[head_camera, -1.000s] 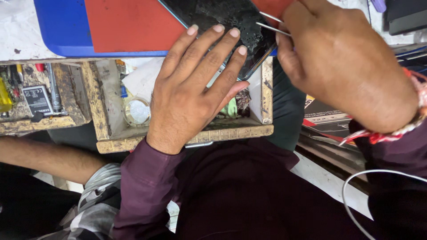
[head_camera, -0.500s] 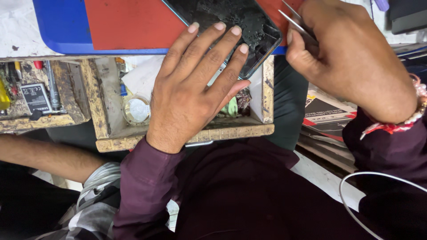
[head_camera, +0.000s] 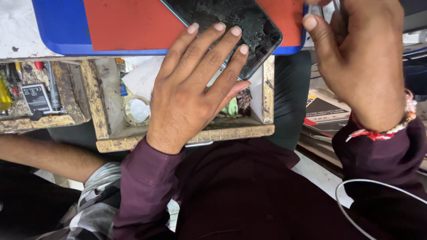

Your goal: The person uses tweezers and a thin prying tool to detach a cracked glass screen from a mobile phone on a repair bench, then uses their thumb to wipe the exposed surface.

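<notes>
Phone (head_camera: 231,26), dark and dusty, lies slanted on the red mat (head_camera: 129,24) over the blue tray (head_camera: 53,26) at the near edge of the surface, one corner overhanging the open wooden drawer (head_camera: 187,133). Left hand (head_camera: 191,93) is flat on it, fingers spread, fingertips (head_camera: 231,31) pressing the phone's near end; nothing pinched, it's a hold-down, not a grasp. Right hand (head_camera: 360,66) has changed: a second ago its thin metal tweezers were pointed in at the phone's edge just right of the left fingertips, half a second ago they were still over that corner, now the hand has pulled off to the right and clear of the phone. Its grip is curled shut around something thin and metallic (head_camera: 338,9) near the top edge, probably the same tweezers, though too little shows to be sure. My read: the probing pass at that edge is done or paused, and the tool is being repositioned while the left hand keeps the phone pinned. Below the left palm, the drawer holds a round tin (head_camera: 137,110), white paper (head_camera: 142,78) and small scraps; a second tray further left has a small black battery (head_camera: 36,98).
</notes>
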